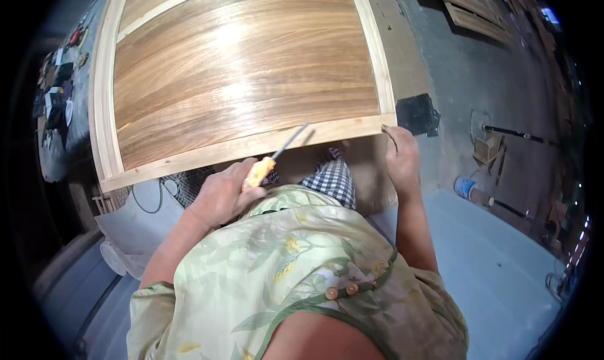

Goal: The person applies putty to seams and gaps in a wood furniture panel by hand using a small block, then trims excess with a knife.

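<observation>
A large framed wooden panel (251,71) lies before me, with glossy brown grain inside pale wood rails. My left hand (223,193) is closed round the yellow-orange handle of a screwdriver-like hand tool (259,171). Its slim metal shaft points up and right, the tip over the near rail (251,147); whether it touches the wood I cannot tell. At the panel's near right corner, my right hand (402,155) is closed on the rail's edge, fingers bent; the undersides of those fingers are partly hidden.
Left of the panel, a cluttered surface (66,133) carries small tools and loose items. A dark square patch (416,115) lies beside the right corner. Farther right are a blue-and-white can (465,187), a dark rod (516,132) and more wooden frames (472,14).
</observation>
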Demonstrator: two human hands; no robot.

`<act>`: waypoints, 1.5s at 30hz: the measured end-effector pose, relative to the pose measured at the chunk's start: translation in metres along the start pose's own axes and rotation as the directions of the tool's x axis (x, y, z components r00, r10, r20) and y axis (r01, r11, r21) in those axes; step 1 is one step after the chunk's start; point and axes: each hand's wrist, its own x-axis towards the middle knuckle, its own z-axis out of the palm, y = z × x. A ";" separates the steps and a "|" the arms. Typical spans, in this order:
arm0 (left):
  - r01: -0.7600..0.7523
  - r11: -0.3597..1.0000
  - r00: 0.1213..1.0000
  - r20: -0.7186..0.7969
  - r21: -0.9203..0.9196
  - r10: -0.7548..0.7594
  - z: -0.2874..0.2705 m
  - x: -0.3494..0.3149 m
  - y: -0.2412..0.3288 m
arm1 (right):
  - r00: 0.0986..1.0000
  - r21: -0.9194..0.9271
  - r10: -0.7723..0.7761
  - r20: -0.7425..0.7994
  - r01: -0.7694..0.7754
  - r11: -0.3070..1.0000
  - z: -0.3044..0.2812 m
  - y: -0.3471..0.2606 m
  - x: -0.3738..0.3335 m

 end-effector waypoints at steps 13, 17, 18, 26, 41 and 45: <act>0.293 0.924 0.955 -0.113 0.247 -0.273 0.005 0.141 0.140 | 0.993 0.148 -0.089 0.074 0.077 0.986 -0.049 0.119 0.052; 0.374 0.896 0.925 -0.156 0.237 -0.345 -0.010 0.167 0.156 | 0.989 0.165 -0.135 0.062 0.123 0.979 -0.049 0.128 0.064; 0.358 0.900 0.934 -0.104 0.248 -0.343 -0.010 0.167 0.159 | 0.989 0.172 -0.131 0.069 0.118 0.978 -0.049 0.127 0.064; 0.294 0.914 0.954 -0.141 0.281 -0.264 -0.027 0.196 0.151 | 0.983 0.189 -0.131 0.132 0.105 0.976 -0.049 0.111 0.070; 0.444 0.847 0.874 -0.348 0.291 -0.339 -0.093 0.330 0.128 | 0.962 0.187 -0.235 0.136 0.207 0.960 -0.048 0.153 0.132; 0.572 0.798 0.763 -0.481 0.191 -0.432 -0.096 0.343 0.127 | 0.950 0.158 -0.243 0.197 0.214 0.964 -0.061 0.198 0.174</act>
